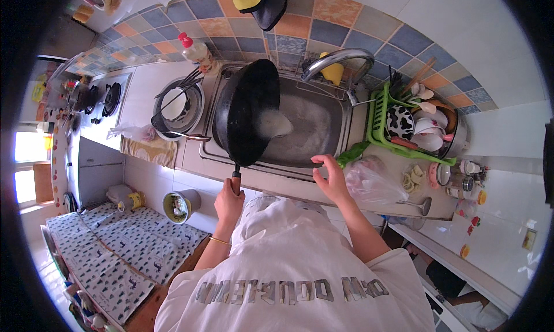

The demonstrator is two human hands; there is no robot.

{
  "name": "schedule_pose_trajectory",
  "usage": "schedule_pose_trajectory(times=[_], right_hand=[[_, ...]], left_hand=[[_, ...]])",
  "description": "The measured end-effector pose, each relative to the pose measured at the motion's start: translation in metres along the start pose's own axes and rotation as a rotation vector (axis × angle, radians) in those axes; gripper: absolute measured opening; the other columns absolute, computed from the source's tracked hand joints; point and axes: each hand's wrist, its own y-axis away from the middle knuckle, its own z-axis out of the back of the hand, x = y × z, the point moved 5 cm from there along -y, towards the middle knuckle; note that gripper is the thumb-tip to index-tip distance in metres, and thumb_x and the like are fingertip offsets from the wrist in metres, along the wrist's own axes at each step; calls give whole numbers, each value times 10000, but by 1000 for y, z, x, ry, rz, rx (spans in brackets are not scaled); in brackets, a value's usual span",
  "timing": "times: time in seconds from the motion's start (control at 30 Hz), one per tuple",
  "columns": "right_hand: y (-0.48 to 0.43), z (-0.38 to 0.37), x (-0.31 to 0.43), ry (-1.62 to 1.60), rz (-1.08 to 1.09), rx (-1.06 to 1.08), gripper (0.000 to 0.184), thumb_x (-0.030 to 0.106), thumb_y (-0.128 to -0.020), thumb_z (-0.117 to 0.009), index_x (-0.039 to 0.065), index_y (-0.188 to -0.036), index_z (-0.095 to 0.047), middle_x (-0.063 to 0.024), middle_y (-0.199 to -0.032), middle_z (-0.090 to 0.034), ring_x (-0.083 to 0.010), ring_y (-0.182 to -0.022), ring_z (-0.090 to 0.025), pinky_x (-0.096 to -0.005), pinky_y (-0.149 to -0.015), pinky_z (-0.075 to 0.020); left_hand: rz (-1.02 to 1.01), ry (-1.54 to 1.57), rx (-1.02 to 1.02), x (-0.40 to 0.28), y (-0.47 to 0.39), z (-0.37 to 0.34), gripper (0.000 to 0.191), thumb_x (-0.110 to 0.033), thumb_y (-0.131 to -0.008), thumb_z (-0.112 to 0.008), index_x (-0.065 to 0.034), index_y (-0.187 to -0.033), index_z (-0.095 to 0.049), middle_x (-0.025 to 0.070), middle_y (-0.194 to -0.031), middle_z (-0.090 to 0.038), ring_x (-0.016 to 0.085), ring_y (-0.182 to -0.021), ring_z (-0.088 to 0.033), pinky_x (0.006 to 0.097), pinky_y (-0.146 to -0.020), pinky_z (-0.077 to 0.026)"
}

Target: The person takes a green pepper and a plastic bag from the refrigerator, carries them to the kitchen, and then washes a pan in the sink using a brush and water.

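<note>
My left hand (230,200) is closed around the handle of a black wok (249,111). The wok is tipped steeply on its side over the metal sink (318,156), its mouth facing right. Cloudy water (276,123) spills from its lower rim into the basin, where whitish water covers part of the bottom. My right hand (331,180) hovers by the sink's front edge, holding nothing, fingers apart and curved. Above the basin arches a chrome faucet (337,58). A green leafy vegetable (352,154) lies at the sink's right front corner, near my right hand.
Left of the sink stands a metal basin (197,120) with a bowl, chopsticks and a strainer. A green dish rack (377,115) full of bowls is at the right, behind a plastic bag (370,180) and a ladle (422,206). A bucket (194,200) sits on the floor.
</note>
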Motion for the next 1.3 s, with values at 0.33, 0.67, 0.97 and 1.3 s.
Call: schedule_pose_trajectory(times=[0.33, 0.67, 0.97, 1.3], right_hand=[[-5, 3, 1, -16, 12, -27, 233, 64, -757, -570, 27, -985, -535, -123, -943, -569, -272, -913, -556, -342, -807, -429], [-11, 17, -8, 38, 1, -69, 263, 52, -744, -567, 32, -1003, -526, -116, -950, -570, -283, -924, -552, -352, -808, -427], [-77, 54, -60, 688, -74, -160, 665, 136, -698, -626, -44, -1263, -325, -222, -1299, -376, -341, -1228, -351, -393, -1030, -281], [-142, 73, -119, 1230, -420, 125, 798, 296, -698, -656, -22, -1325, -278, -150, -1430, -202, -254, -1350, -101, -347, -1101, -95]], left_hand=[[-26, -12, -97, -1, 2, 6, 311, -148, -724, -614, -70, -976, -450, 168, -867, -610, 370, -814, -580, 461, -669, -441], [-6, 86, -28, 3, -8, -8, 352, -202, -689, -664, -53, -931, -457, 181, -835, -604, 385, -800, -572, 456, -674, -440], [116, 930, 471, -14, -19, -64, 197, -90, -739, -618, -42, -791, -434, 29, -613, -475, 108, -452, -465, 259, -419, -396], [93, 1027, 659, -13, -31, -124, 249, -58, -711, -677, -77, -779, -439, -2, -609, -453, 88, -457, -428, 235, -403, -355]])
